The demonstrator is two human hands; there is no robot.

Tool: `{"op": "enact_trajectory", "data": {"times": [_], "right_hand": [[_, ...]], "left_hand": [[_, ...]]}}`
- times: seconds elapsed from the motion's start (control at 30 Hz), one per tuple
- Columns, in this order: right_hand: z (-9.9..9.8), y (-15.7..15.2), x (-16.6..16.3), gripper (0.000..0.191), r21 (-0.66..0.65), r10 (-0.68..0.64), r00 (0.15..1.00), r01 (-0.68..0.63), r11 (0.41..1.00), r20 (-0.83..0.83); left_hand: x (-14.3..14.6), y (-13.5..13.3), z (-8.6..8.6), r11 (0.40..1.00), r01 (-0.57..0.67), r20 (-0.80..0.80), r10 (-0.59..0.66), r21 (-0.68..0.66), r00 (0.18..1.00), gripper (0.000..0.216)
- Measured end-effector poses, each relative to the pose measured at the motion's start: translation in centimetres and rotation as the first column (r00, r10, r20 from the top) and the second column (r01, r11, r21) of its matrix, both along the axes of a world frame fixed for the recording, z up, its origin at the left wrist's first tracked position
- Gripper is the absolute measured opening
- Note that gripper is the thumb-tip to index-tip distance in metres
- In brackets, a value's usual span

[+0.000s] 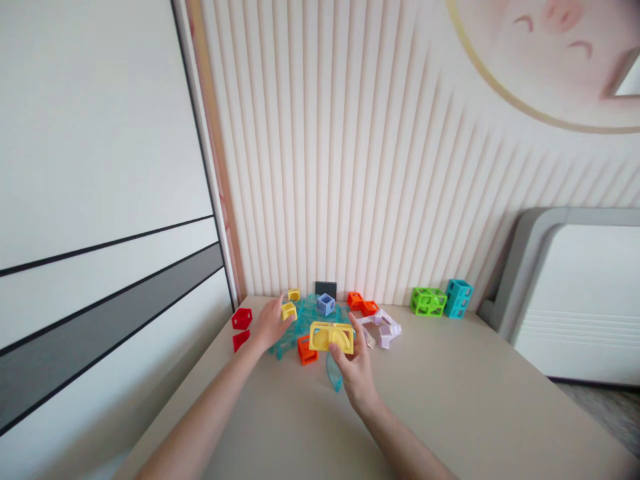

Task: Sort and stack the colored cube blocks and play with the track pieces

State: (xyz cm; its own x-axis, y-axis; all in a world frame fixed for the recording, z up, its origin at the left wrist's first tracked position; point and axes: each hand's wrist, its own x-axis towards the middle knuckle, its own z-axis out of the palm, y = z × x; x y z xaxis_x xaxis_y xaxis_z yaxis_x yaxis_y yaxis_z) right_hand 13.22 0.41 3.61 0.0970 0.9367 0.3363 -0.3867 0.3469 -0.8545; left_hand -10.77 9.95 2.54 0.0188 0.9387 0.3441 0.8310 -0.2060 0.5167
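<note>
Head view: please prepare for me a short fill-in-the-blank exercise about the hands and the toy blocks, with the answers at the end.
1. The toy block piece in the right hand has the colour ____.
2. In the picture, the green block is to the ____ of the turquoise block.
3. The two pieces left of the left hand have the colour ____.

Answers: yellow; left; red.

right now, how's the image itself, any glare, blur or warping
Head view: soft, even light, no harsh glare on the table; head view: wide-angle warping, with the ribs of the wall panel slanting toward the right; head view: left hand, right hand and the yellow piece look slightly soft, whether from motion or focus I can't tell.
</note>
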Motion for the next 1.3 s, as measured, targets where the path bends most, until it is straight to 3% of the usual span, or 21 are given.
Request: {"op": "enact_trajectory", "data": {"times": [0.17, 0.33, 0.57, 0.93, 1.03, 1.1, 1.17, 1.23, 1.3], "right_hand": [[-1.0, -0.1, -0.2, 0.083, 0.018, 0.051, 0.999, -0.050, 0.999, -0.019], [-1.1, 0.0, -0.4, 0.079, 0.020, 0.042, 0.999, -0.042, 0.999, -0.008], [-1.1, 0.1, -0.4, 0.078, 0.002, 0.021, 1.000, -0.021, 1.000, -0.009], [-1.1, 0.1, -0.3, 0.067, -0.002, -0.046, 0.998, 0.046, 0.999, 0.038], [-1.0, 0.1, -0.4, 0.064, 0.006, -0.096, 0.995, 0.096, 0.995, 0.024], [-0.9, 0.2, -0.4, 0.064, 0.008, -0.121, 0.993, 0.121, 0.993, -0.008], [-0.7, 0.3, -0.4, 0.065, 0.006, -0.140, 0.990, 0.140, 0.990, -0.033], [-0.7, 0.4, -0.2, 0.067, 0.000, -0.154, 0.987, 0.154, 0.988, -0.041], [-0.7, 0.5, -0.1, 0.067, -0.003, -0.164, 0.986, 0.164, 0.986, -0.035]], "left_hand": [[-0.4, 1.3, -0.3, 0.996, -0.001, -0.004, 0.001, -0.091, 1.000, 0.050], [0.0, 1.3, -1.2, 1.000, 0.005, 0.056, -0.004, -0.017, 0.998, 0.027], [1.4, 0.6, -1.8, 0.986, -0.016, 0.212, -0.020, 0.168, 0.977, 0.027], [2.3, 0.2, -0.2, 0.941, -0.075, 0.493, -0.104, 0.330, 0.864, 0.037], [3.6, -0.4, 0.3, 0.949, -0.080, 0.656, -0.148, 0.305, 0.740, 0.040], [4.9, -1.3, 0.6, 0.963, -0.043, 0.854, -0.215, 0.266, 0.473, 0.050], [6.3, -2.4, 0.7, 0.967, 0.033, 0.933, -0.251, 0.251, 0.257, 0.059], [7.4, -3.7, 0.6, 0.967, 0.092, 0.957, -0.249, 0.238, 0.151, 0.065], [8.1, -4.7, 0.2, 0.968, 0.127, 0.966, -0.233, 0.218, 0.112, 0.071]]}}
